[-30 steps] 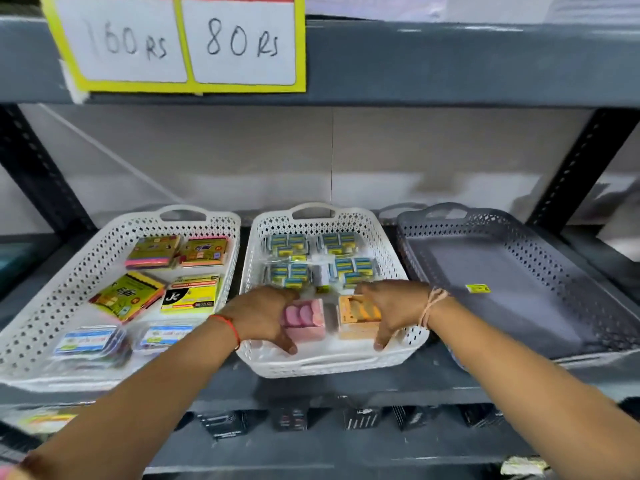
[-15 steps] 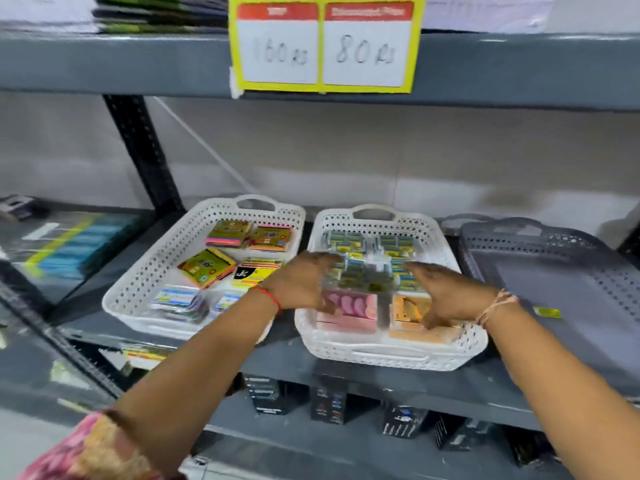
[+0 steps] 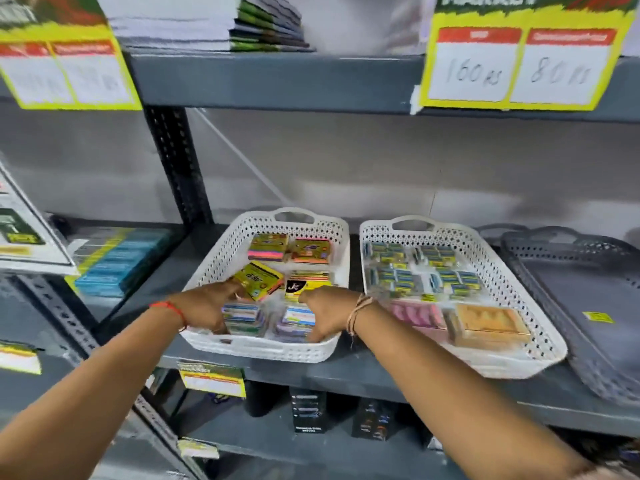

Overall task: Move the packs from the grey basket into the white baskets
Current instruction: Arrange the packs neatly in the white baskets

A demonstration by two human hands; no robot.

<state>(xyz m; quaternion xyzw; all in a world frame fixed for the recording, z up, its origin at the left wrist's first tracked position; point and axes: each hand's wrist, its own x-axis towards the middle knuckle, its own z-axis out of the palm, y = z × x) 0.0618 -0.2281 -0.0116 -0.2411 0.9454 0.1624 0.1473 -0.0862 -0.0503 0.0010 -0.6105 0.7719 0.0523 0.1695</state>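
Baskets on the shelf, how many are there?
3. One white basket sits on the left, where both hands reach in. A second white basket is beside it, in the middle. The grey basket is on the right, partly cut off by the picture's edge.

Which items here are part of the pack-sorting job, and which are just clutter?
Job:
- grey basket, only a yellow sticker inside
- left white basket
- right white basket
- packs under both hands
- left hand
- right hand

Just lying about:
- price signs
- stacked books
- black boxes below

Both hands, left [image 3: 204,308] and right [image 3: 325,311], reach forward, seemingly curled.
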